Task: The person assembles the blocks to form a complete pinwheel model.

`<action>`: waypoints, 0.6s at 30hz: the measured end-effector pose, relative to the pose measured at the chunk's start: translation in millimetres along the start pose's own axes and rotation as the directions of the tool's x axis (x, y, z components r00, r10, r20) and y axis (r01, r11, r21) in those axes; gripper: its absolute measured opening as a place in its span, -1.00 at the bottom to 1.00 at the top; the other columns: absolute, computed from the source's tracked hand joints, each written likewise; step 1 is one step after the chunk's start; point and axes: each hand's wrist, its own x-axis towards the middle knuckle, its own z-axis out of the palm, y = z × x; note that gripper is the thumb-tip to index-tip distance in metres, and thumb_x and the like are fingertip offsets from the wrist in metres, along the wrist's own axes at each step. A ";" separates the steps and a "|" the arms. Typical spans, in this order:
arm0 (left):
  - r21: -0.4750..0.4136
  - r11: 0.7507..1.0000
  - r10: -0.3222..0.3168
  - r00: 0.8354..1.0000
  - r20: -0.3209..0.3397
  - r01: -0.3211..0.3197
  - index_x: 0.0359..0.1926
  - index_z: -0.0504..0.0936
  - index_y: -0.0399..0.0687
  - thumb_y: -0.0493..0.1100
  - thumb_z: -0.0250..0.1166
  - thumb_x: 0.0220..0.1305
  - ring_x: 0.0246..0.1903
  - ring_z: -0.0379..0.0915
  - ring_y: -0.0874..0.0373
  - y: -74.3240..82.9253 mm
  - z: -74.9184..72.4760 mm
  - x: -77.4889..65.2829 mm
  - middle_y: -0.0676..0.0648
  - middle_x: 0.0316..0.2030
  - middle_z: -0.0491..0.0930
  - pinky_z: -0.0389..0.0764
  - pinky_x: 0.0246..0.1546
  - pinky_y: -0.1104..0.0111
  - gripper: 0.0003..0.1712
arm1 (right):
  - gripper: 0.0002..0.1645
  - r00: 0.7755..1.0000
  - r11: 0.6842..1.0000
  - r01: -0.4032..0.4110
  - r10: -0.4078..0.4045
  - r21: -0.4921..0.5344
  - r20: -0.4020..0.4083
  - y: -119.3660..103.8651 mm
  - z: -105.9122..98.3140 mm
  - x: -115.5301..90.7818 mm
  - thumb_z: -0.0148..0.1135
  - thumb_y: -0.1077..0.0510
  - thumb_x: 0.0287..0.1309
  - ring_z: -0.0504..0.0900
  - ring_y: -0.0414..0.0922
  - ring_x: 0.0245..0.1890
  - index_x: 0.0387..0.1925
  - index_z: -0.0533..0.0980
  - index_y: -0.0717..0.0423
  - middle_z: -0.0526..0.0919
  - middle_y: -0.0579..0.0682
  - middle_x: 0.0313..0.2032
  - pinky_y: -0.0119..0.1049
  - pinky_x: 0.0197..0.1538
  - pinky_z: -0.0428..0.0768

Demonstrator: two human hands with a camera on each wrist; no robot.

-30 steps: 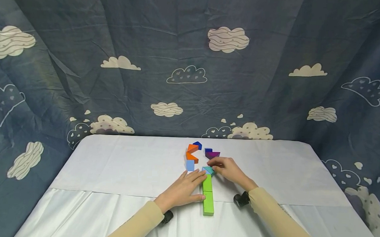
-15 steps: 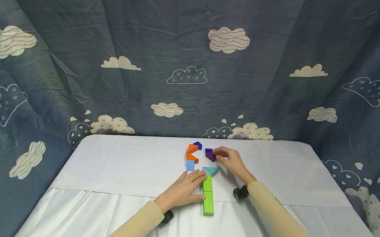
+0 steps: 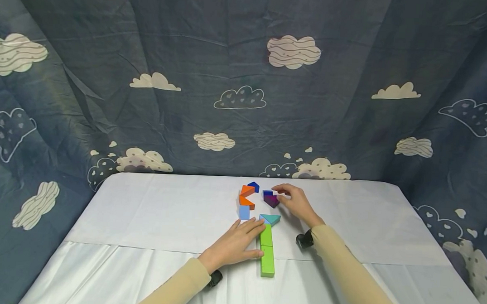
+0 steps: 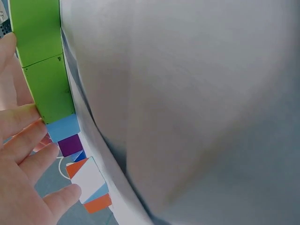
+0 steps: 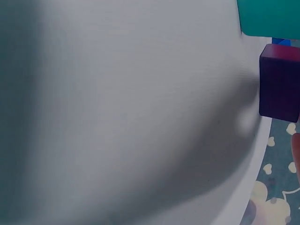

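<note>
In the head view, my left hand [image 3: 236, 242] lies with fingers extended beside two green blocks [image 3: 267, 261] in a line, its fingertips touching them. Past their far end sit a light blue piece and a teal triangular block [image 3: 271, 219]. My right hand [image 3: 298, 202] is at a purple triangular block [image 3: 271, 201]; its thumb is close to or on the block, while the index finger stands off it. The right wrist view shows that purple block [image 5: 280, 84] with a fingertip [image 5: 296, 152] apart from it. A dark blue block [image 3: 267, 193] lies just behind the purple one.
Left of the purple block, two orange triangular blocks [image 3: 246, 202] and a light blue block [image 3: 244, 212] form a curved row, with another dark blue block [image 3: 253, 187] at its far end. All lie on a white-covered table [image 3: 163, 212] before a cloud-patterned curtain [image 3: 240, 138].
My right hand has moved from the teal block to the purple block, which has turned and shifted slightly; its fingers have since spread from it. My left hand has stayed still.
</note>
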 end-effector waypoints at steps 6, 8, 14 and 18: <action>0.000 1.000 -0.006 1.000 0.002 0.006 0.44 0.20 -0.04 0.26 0.11 0.32 0.41 -0.05 0.04 -0.1 0.5 -0.2 -0.02 0.43 0.10 0.02 0.35 -0.01 -0.19 | -0.65 0.997 0.999 -0.025 0.027 -0.034 0.066 -1.4 2.6 5.9 0.17 0.35 0.18 0.56 0.14 -0.01 0.03 0.55 0.29 0.58 0.23 0.00 0.06 0.11 0.47; -0.002 1.000 -0.008 1.000 0.003 0.008 0.44 0.20 -0.04 0.26 0.11 0.32 0.41 -0.05 0.05 -0.1 0.6 0.1 -0.02 0.43 0.10 0.02 0.35 -0.01 -0.19 | -0.64 0.995 0.998 -0.041 0.045 -0.042 0.085 -2.4 3.4 7.6 0.16 0.33 0.19 0.56 0.15 -0.01 0.04 0.55 0.27 0.57 0.24 0.02 0.06 0.10 0.48; -0.013 1.000 -0.010 1.000 0.005 0.011 0.44 0.20 -0.04 0.25 0.11 0.32 0.41 -0.06 0.06 0.2 0.5 0.7 -0.02 0.43 0.10 0.02 0.35 -0.02 -0.20 | -0.62 0.985 0.995 -0.080 0.087 -0.057 0.146 -5.1 5.6 11.5 0.13 0.30 0.23 0.56 0.12 -0.02 0.10 0.53 0.22 0.53 0.23 0.07 0.04 0.08 0.50; -0.015 1.000 -0.008 1.000 0.004 0.008 0.44 0.20 -0.05 0.25 0.11 0.32 0.41 -0.06 0.06 0.2 0.6 0.4 -0.03 0.43 0.10 0.03 0.34 -0.03 -0.20 | -0.61 0.983 0.996 -0.061 0.071 -0.065 0.170 -5.8 6.7 13.1 0.10 0.32 0.25 0.55 0.13 -0.03 0.10 0.53 0.22 0.53 0.25 0.06 0.06 0.08 0.49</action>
